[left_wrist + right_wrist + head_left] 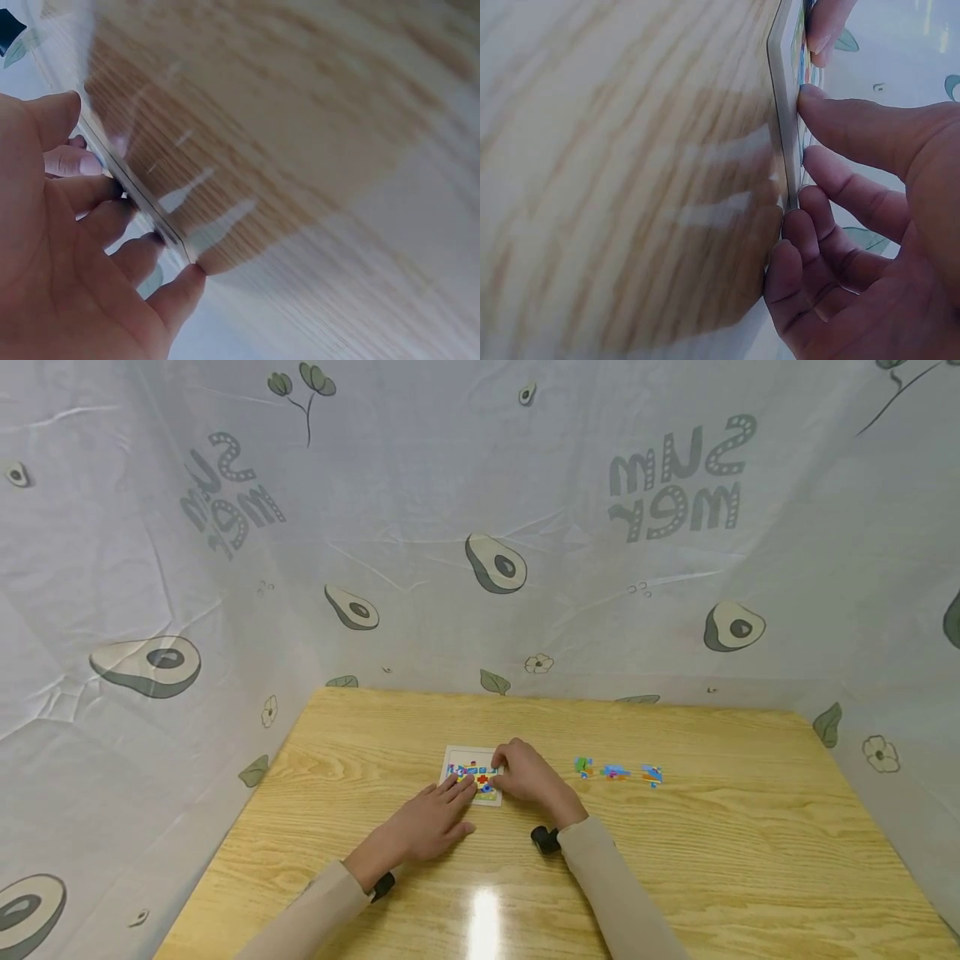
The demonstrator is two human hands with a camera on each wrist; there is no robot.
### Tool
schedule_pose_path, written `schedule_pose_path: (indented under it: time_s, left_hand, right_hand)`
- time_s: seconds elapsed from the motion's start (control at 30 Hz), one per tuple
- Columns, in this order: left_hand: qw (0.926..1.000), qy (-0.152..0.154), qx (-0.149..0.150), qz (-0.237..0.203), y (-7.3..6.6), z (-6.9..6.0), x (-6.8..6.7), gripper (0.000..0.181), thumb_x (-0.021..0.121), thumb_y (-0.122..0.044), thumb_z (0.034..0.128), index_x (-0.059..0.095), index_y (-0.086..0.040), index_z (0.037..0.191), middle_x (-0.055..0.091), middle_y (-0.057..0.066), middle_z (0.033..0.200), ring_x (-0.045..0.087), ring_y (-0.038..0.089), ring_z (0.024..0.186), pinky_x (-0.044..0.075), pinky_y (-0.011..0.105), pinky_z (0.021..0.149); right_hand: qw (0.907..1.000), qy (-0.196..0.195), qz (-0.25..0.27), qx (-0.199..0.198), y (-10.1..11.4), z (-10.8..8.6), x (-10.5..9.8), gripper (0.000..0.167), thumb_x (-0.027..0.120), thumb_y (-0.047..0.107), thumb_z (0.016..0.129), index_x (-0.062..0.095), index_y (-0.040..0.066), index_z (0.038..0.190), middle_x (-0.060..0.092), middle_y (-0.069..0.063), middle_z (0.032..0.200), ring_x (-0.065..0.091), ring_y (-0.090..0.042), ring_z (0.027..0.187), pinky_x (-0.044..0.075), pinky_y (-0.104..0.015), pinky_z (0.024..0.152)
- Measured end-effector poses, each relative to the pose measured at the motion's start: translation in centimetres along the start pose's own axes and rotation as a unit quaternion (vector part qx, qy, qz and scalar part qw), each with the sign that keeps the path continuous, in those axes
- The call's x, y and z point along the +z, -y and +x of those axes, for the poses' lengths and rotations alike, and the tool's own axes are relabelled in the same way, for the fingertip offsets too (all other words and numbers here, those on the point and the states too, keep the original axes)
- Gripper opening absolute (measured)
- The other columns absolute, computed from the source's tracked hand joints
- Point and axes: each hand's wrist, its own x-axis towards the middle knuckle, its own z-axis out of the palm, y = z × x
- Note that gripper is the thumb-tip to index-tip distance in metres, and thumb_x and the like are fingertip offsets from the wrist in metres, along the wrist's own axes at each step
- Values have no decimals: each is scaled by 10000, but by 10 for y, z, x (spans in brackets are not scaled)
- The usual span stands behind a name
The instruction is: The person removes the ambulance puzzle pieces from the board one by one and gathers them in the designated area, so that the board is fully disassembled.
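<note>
A small jigsaw puzzle (483, 779) with a colourful picture lies in a pale frame board (468, 752) on the table. My left hand (435, 818) rests on the picture's lower left, its fingers extended. At the picture's right side, my right hand (528, 774) has thumb and index finger bent, pinching at a puzzle piece that they largely cover. The right wrist view shows the right thumb (847, 127) and fingers against the face and edge of the board (784, 105). In the left wrist view, the left fingers (135, 259) lie along the board's edge.
Right of the board, loose puzzle pieces lie in a row: a green one (582, 767), a blue and pink one (615, 772) and a blue and orange one (652, 774). A printed curtain (420, 635) encloses the wooden table (712, 852) at the back and sides.
</note>
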Motion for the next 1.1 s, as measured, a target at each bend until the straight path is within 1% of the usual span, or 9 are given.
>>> schedule_pose_path:
  time_s: [0.23,0.4,0.57,0.83,1.1]
  left_hand:
    - [10000,11,-13,94,-1,0,-1,656,439,-439,1129,312,-79,1663,291,97,1745,274,348,1625,349,558,1281]
    - [9997,0,-11,263,-2,1,-1,665,429,-455,1129,314,-71,1660,305,108,1738,289,346,1619,369,554,1270]
    - [9992,2,-77,393,-2,2,-1,670,422,-466,1129,304,-83,1665,299,93,1741,286,320,1623,371,539,1273]
    - [9994,-35,-85,345,-6,1,-4,666,457,-451,1121,339,-62,1649,332,113,1726,320,343,1607,379,535,1268]
    - [9992,19,-140,362,-7,1,-5,674,465,-457,1118,333,-69,1653,325,107,1730,321,340,1607,376,533,1271]
  right_hand:
    - [9999,79,-65,14,0,1,-1,176,820,132,914,694,43,998,615,-89,984,516,-197,847,509,-387,800]
    - [10000,24,6,23,2,0,-1,187,818,126,915,682,35,1007,610,-93,973,512,-199,851,501,-386,798]
    - [9998,-14,153,81,3,-1,-1,191,812,126,922,679,38,1028,591,-78,964,503,-193,845,487,-373,789]
    - [9992,-39,374,116,2,-2,0,170,791,96,933,647,44,1005,559,-68,923,482,-191,836,434,-342,757]
    - [9987,-85,504,-23,1,-5,2,149,748,52,938,615,53,1007,542,-36,861,480,-169,747,405,-297,680]
